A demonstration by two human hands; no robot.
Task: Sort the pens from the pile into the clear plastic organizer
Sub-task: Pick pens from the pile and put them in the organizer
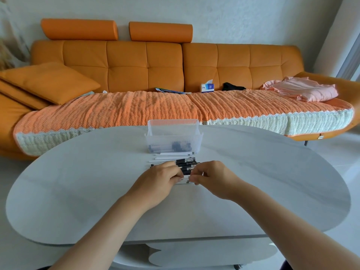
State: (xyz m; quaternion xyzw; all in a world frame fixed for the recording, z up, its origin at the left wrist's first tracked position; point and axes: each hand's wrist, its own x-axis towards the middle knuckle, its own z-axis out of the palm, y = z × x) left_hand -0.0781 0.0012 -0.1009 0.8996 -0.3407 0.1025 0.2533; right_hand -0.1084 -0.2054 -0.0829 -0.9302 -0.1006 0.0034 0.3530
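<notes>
- Head camera: a pile of pens [186, 163], black and white, is being handled near the middle of the white oval table [78, 191], slightly toward its far edge.
- The pile is being gripped from both sides: the left hand [162, 177] is being curled over its left part, fingers bent onto the barrels, and the right hand [213, 177] is being closed in a narrow pinch on the right ends.
- How many pens are being held by each hand cannot be told, as they are being covered by the fingers.
- The clear plastic organizer [173, 141] is being shown upright just beyond the pile, at the far edge of the table; dark pens are being seen through its ribbed front wall.
- The step in hand is being judged as gathering pens out of the pile; with most of them lying on the table, the task is being judged as only partly done.
- For the next move, a lift clear of the pile and a short carry toward the far edge are being called for, with the pens being lined up to the organizer's open top.
</notes>
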